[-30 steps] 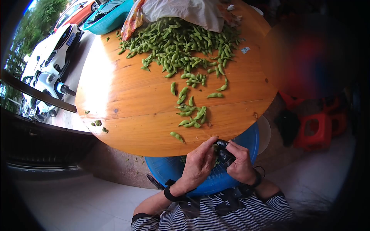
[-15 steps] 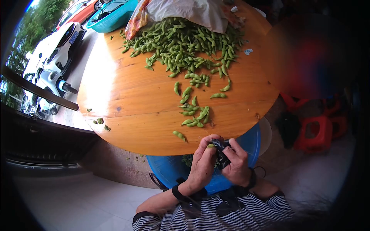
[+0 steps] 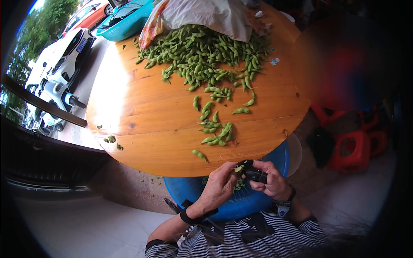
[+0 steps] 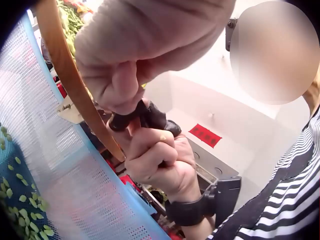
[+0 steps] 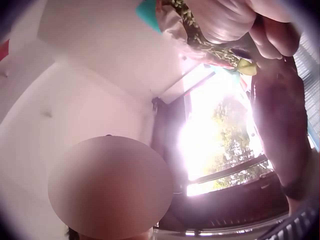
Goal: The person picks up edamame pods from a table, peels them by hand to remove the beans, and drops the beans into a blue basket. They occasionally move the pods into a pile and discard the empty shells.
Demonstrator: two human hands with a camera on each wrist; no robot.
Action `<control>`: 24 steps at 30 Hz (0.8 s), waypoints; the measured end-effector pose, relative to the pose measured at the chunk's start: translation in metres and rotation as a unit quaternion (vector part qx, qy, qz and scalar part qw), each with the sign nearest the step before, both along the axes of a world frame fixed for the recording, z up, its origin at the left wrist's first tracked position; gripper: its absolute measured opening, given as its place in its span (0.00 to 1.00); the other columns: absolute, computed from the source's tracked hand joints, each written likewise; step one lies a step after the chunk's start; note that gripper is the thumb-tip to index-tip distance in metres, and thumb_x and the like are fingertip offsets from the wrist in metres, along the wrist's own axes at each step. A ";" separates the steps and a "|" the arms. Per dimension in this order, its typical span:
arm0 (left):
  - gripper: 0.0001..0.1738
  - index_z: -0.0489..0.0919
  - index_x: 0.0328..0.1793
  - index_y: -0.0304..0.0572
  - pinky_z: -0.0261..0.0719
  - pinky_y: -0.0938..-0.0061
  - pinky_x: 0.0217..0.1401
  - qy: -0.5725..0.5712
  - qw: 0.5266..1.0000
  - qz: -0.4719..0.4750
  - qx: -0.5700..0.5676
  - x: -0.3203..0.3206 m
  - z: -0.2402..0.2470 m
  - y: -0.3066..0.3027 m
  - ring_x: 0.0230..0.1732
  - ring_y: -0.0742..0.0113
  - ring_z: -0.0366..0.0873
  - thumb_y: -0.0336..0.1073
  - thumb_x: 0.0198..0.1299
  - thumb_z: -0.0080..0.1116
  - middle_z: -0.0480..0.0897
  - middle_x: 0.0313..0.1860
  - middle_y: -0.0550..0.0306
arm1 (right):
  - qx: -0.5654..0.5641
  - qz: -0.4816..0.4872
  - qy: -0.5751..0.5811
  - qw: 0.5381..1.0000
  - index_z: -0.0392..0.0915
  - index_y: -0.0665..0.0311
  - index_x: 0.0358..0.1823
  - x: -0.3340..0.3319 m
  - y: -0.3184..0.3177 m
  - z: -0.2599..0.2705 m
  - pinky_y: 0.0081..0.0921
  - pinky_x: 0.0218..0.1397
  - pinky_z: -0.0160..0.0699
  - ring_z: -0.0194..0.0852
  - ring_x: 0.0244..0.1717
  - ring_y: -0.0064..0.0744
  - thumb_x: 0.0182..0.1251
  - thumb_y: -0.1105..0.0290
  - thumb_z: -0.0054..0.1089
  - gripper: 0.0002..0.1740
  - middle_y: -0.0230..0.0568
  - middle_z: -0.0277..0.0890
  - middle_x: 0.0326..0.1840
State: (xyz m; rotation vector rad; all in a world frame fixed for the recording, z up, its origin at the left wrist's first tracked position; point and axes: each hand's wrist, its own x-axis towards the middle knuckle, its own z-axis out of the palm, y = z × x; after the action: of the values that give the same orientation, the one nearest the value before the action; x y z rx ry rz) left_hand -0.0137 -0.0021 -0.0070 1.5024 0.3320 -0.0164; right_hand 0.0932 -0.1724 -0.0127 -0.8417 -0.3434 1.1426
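Observation:
Both hands work close together over a blue basin [image 3: 189, 200] at the table's front edge. My left hand [image 3: 220, 185] pinches a green soybean pod [image 3: 239, 168] between thumb and fingers. Right beside it, my right hand [image 3: 272, 182] has its fingers curled, with black coverings [image 3: 256, 175] on its thumb and forefinger, the tips meeting at the pod. In the right wrist view the pod [image 5: 246, 67] pokes out pale green by the fingertips. Loose shelled beans [image 4: 34, 217] lie in the basin, whose perforated wall [image 4: 85, 165] shows in the left wrist view.
A big heap of soybean pods [image 3: 202, 53] covers the far side of the wooden table [image 3: 150, 107], partly under a pale cloth sack [image 3: 206, 17]. Several stray pods [image 3: 217, 133] trail toward the front. A turquoise basket [image 3: 124, 23] stands back left; red stools [image 3: 350, 150] are at right.
The right hand has turned, bringing its black-covered fingers to the pod and the device on its wrist into view. The left hand has moved slightly down and left since half a second ago.

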 end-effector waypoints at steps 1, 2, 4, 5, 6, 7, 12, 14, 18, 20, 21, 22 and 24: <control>0.14 0.77 0.55 0.31 0.72 0.78 0.34 0.036 0.999 -0.014 -0.019 -0.001 0.001 0.001 0.32 0.75 0.72 0.22 0.67 0.44 0.76 0.31 0.54 | -0.015 -0.005 0.013 1.000 0.75 0.75 0.56 -0.002 -0.001 0.000 0.12 0.24 0.57 0.58 0.20 0.12 0.65 0.64 0.48 0.24 0.29 0.72 0.30; 0.14 0.77 0.55 0.31 0.72 0.78 0.34 0.036 0.999 -0.014 -0.020 0.000 0.001 0.001 0.32 0.75 0.72 0.22 0.67 0.44 0.76 0.31 0.54 | -0.030 -0.010 0.026 0.999 0.74 0.76 0.55 -0.003 -0.002 0.000 0.12 0.24 0.56 0.57 0.20 0.12 0.66 0.61 0.48 0.25 0.28 0.71 0.29; 0.14 0.78 0.54 0.31 0.71 0.77 0.32 0.032 0.997 0.015 -0.073 0.000 0.001 -0.002 0.28 0.75 0.71 0.23 0.67 0.45 0.75 0.26 0.57 | -0.025 0.003 0.009 1.000 0.74 0.76 0.55 -0.001 -0.003 -0.001 0.12 0.24 0.56 0.57 0.20 0.12 0.66 0.61 0.48 0.25 0.29 0.72 0.29; 0.14 0.78 0.54 0.31 0.71 0.77 0.32 0.032 0.997 0.016 -0.073 0.000 -0.002 -0.003 0.28 0.75 0.71 0.23 0.67 0.45 0.75 0.26 0.57 | -0.018 0.017 -0.007 1.000 0.74 0.76 0.55 0.000 -0.004 -0.001 0.12 0.24 0.56 0.58 0.20 0.12 0.66 0.61 0.49 0.25 0.29 0.72 0.30; 0.14 0.78 0.54 0.31 0.72 0.77 0.31 0.013 0.995 0.041 -0.088 -0.001 -0.008 -0.005 0.27 0.75 0.71 0.24 0.66 0.46 0.75 0.25 0.56 | -0.018 0.017 -0.008 1.000 0.74 0.76 0.55 0.001 -0.005 0.000 0.12 0.24 0.56 0.58 0.20 0.12 0.66 0.61 0.49 0.25 0.29 0.72 0.30; 0.14 0.78 0.55 0.31 0.72 0.77 0.31 -0.004 0.993 0.065 -0.103 -0.001 -0.011 -0.006 0.26 0.74 0.71 0.25 0.66 0.47 0.76 0.24 0.56 | -0.043 0.023 -0.026 0.998 0.73 0.77 0.57 0.002 -0.007 0.001 0.12 0.22 0.54 0.57 0.19 0.11 0.59 0.43 0.55 0.40 0.31 0.73 0.32; 0.15 0.79 0.57 0.33 0.79 0.72 0.36 -0.042 0.979 -0.110 0.164 -0.009 0.008 0.012 0.29 0.64 0.81 0.26 0.64 0.56 0.83 0.31 0.49 | -0.180 -0.100 -0.321 0.925 0.79 0.74 0.50 0.021 -0.039 0.047 0.20 0.28 0.66 0.67 0.26 0.21 0.57 0.78 0.47 0.19 0.33 0.72 0.29; 0.16 0.81 0.56 0.36 0.83 0.67 0.39 -0.059 0.970 -0.127 0.198 -0.015 0.015 0.025 0.32 0.53 0.85 0.26 0.61 0.63 0.86 0.35 0.46 | -0.296 -0.135 -0.530 0.783 0.79 0.72 0.47 0.041 -0.071 0.048 0.29 0.33 0.70 0.72 0.30 0.33 0.50 0.84 0.49 0.21 0.42 0.71 0.30; 0.14 0.82 0.53 0.40 0.83 0.65 0.40 -0.047 0.936 -0.023 0.348 -0.016 0.025 0.059 0.34 0.52 0.84 0.25 0.60 0.62 0.84 0.39 0.49 | -0.462 -0.125 -0.646 0.595 0.77 0.72 0.43 0.063 -0.133 0.028 0.39 0.37 0.70 0.72 0.33 0.54 0.46 0.87 0.47 0.20 0.55 0.69 0.31; 0.13 0.83 0.50 0.42 0.82 0.64 0.41 -0.050 0.850 0.044 0.522 -0.013 0.017 0.074 0.38 0.52 0.84 0.24 0.59 0.62 0.79 0.44 0.49 | -0.544 -0.115 -0.656 0.510 0.76 0.72 0.41 0.067 -0.150 0.014 0.44 0.37 0.69 0.70 0.34 0.60 0.46 0.87 0.46 0.18 0.57 0.68 0.28; 0.13 0.83 0.50 0.42 0.82 0.64 0.41 -0.049 0.850 0.043 0.522 -0.011 0.013 0.080 0.38 0.52 0.84 0.24 0.59 0.62 0.79 0.44 0.49 | -0.545 -0.114 -0.655 0.511 0.76 0.72 0.41 0.068 -0.147 0.016 0.44 0.37 0.69 0.70 0.34 0.60 0.46 0.87 0.46 0.18 0.57 0.68 0.28; 0.12 0.83 0.48 0.42 0.82 0.64 0.42 -0.062 0.862 0.035 0.502 -0.010 0.011 0.086 0.39 0.52 0.83 0.24 0.58 0.62 0.76 0.46 0.50 | -0.533 -0.124 -0.644 0.535 0.76 0.72 0.40 0.068 -0.140 0.021 0.43 0.36 0.69 0.71 0.32 0.58 0.45 0.88 0.45 0.19 0.56 0.69 0.28; 0.13 0.84 0.48 0.44 0.82 0.63 0.45 -0.064 0.884 0.050 0.461 -0.005 0.015 0.086 0.39 0.50 0.82 0.23 0.57 0.62 0.76 0.45 0.51 | -0.473 -0.145 -0.607 0.623 0.76 0.72 0.39 0.063 -0.110 0.037 0.39 0.35 0.71 0.75 0.30 0.53 0.46 0.88 0.44 0.18 0.55 0.72 0.27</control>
State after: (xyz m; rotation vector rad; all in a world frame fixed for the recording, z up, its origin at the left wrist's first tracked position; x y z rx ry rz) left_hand -0.0190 0.0835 0.0077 2.4149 0.3244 0.3702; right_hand 0.1564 -0.2827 0.0239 -2.5177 -0.6692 0.1573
